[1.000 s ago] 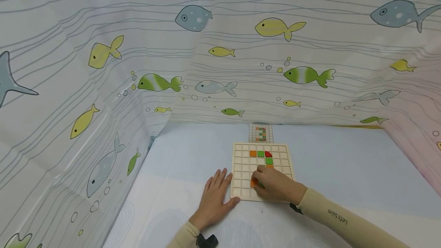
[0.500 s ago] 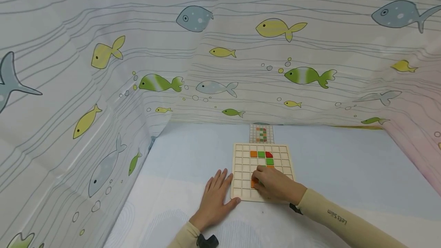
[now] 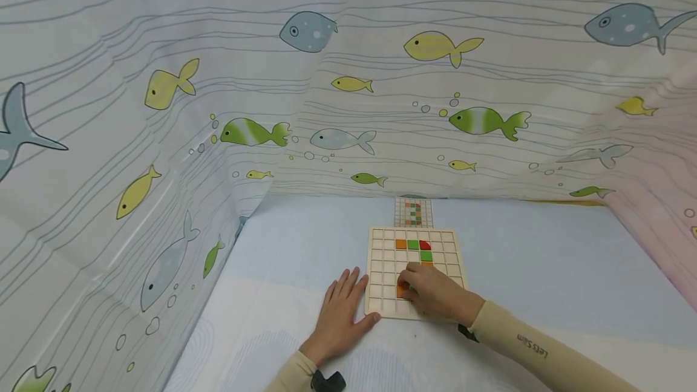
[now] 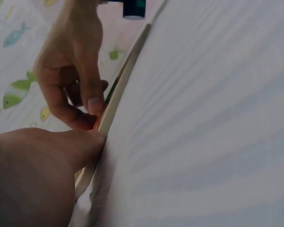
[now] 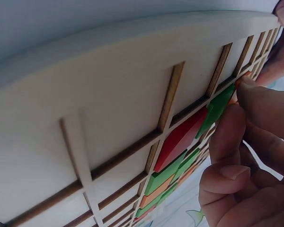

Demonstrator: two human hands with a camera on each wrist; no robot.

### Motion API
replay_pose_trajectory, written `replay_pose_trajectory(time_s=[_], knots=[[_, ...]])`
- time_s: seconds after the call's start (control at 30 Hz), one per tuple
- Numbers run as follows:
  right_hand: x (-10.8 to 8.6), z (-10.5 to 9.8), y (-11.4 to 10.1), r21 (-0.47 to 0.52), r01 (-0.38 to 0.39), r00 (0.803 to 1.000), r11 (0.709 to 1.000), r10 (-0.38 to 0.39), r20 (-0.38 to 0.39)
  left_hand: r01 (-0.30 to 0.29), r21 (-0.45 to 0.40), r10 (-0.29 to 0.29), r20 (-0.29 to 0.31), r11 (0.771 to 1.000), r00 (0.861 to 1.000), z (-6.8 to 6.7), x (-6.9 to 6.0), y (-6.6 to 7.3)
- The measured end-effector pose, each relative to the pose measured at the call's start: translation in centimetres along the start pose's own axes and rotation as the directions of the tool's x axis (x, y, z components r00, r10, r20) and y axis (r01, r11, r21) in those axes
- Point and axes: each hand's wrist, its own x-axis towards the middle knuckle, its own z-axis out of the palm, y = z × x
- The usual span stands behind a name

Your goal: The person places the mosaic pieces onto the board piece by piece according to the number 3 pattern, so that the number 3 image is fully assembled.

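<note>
A square wooden grid board [image 3: 382,268] lies on the cloth-covered surface. Along its far part sit an orange tile [image 3: 400,244], a green tile [image 3: 412,245] and a red tile [image 3: 425,245] with one rounded corner. My right hand [image 3: 435,289] reaches over the board, thumb and index finger pinching an orange tile [image 3: 402,291] in the near part. Beside those fingers, a green tile [image 5: 220,105] and a red tile [image 5: 182,138] show in the right wrist view. My left hand [image 3: 340,319] rests spread on the cloth, its thumb touching the board's near left corner.
Behind the board lies a card [image 3: 400,215] printed with a grid and a coloured tile pattern. Fish-print sheeting [image 3: 381,114] rises at the back and left. A dark wrist device [image 3: 328,381] sits on my left sleeve.
My right hand stays at the same place, its fingers shifting slightly. The green patch seen under them a second ago is now covered. My left hand has not moved.
</note>
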Motion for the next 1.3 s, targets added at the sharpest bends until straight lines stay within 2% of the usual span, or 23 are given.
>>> replay_pose_trajectory(time_s=[0.23, 0.6, 0.87, 1.3], knots=[[-0.03, -0.17, 0.00, 0.013, -0.021, 1.000, 1.000, 0.021, 0.004, -0.010, 0.000, 0.010, -0.010, 1.000, 1.000, 0.11, 0.10, -0.01], [-0.13, -0.30, 0.20, 0.030, -0.010, 1.000, 0.999, 0.010, 0.005, -0.017, -0.010, 0.017, -0.014, 1.000, 1.000, -0.07, 0.12, 0.28], [-0.22, -0.51, 0.08, 0.062, 0.013, 1.000, 0.998, -0.011, -0.026, -0.017, -0.003, 0.017, -0.016, 1.000, 1.000, -0.05, 0.06, 0.25], [-0.65, -0.57, -0.07, 0.085, 0.020, 1.000, 0.996, -0.019, -0.012, -0.011, -0.003, 0.011, -0.012, 1.000, 1.000, 0.14, -0.09, -0.10]])
